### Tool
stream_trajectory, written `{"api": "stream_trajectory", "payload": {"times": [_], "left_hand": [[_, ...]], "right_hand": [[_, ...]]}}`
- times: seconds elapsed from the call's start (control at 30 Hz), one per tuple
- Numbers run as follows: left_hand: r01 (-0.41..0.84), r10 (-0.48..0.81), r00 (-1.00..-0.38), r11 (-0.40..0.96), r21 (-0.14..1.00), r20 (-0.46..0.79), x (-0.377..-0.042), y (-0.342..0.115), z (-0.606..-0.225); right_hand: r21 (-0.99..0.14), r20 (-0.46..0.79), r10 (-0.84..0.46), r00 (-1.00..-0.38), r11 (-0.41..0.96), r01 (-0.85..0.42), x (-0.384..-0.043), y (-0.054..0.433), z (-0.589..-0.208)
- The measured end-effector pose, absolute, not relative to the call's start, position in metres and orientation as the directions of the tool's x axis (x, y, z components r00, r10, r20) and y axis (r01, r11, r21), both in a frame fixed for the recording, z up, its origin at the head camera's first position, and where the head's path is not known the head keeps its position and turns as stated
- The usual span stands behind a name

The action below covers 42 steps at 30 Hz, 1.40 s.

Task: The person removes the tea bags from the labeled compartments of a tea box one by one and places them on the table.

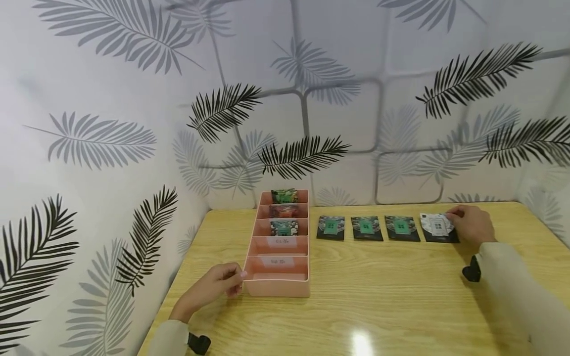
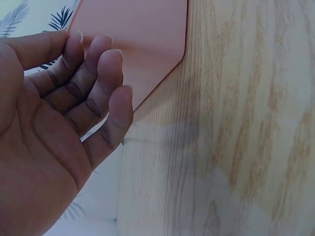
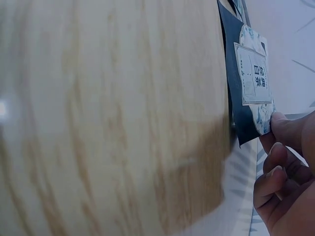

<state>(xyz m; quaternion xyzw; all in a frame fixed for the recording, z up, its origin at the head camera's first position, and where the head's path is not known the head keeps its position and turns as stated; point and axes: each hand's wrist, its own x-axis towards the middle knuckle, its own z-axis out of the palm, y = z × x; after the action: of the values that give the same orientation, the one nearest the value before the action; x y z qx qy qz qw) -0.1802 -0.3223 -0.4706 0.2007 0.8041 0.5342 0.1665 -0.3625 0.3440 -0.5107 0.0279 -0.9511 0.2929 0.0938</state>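
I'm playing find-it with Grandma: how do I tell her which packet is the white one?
On the wooden table, find the pink divided box. Follow the row of four packets on its right to the last packet, pinched by the right hand. Only this one looks largely white; its three neighbours are dark with green labels.

From the head we look forward and down across the whole width of the wooden surface [image 1: 378,291], well back, to its far edge and the patterned wall [image 1: 343,118]. From the left wrist we peer closely past the left hand [image 1: 218,283] at the pink box [image 1: 277,288] near the surface's left edge; from the right, sideways past the right hand [image 1: 474,226] at a packet [image 1: 438,228] toward the far right corner, each shared with the head view.
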Motion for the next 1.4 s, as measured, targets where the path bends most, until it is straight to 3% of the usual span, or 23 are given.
{"api": "stream_trajectory", "payload": {"times": [0.6, 1.0, 1.2, 1.4], "left_hand": [[0.12, 0.476, -0.876, 0.358, 0.926, -0.07, -0.178, -0.322, -0.472], [0.104, 0.455, -0.887, 0.37, 0.923, -0.082, -0.177, -0.321, -0.471], [0.11, 0.465, -0.882, 0.369, 0.923, -0.08, -0.178, -0.322, -0.472], [0.117, 0.471, -0.879, 0.364, 0.924, -0.074, -0.179, -0.322, -0.472]], "right_hand": [[-0.498, 0.195, 0.007, -0.981, 0.862, -0.093, -0.368, 0.352, -0.519], [-0.537, 0.166, 0.046, -0.985, 0.842, -0.051, -0.367, 0.356, -0.518], [-0.505, 0.22, -0.017, -0.975, 0.853, -0.129, -0.367, 0.352, -0.508], [-0.543, 0.227, -0.055, -0.972, 0.821, -0.173, -0.362, 0.337, -0.498]]}}
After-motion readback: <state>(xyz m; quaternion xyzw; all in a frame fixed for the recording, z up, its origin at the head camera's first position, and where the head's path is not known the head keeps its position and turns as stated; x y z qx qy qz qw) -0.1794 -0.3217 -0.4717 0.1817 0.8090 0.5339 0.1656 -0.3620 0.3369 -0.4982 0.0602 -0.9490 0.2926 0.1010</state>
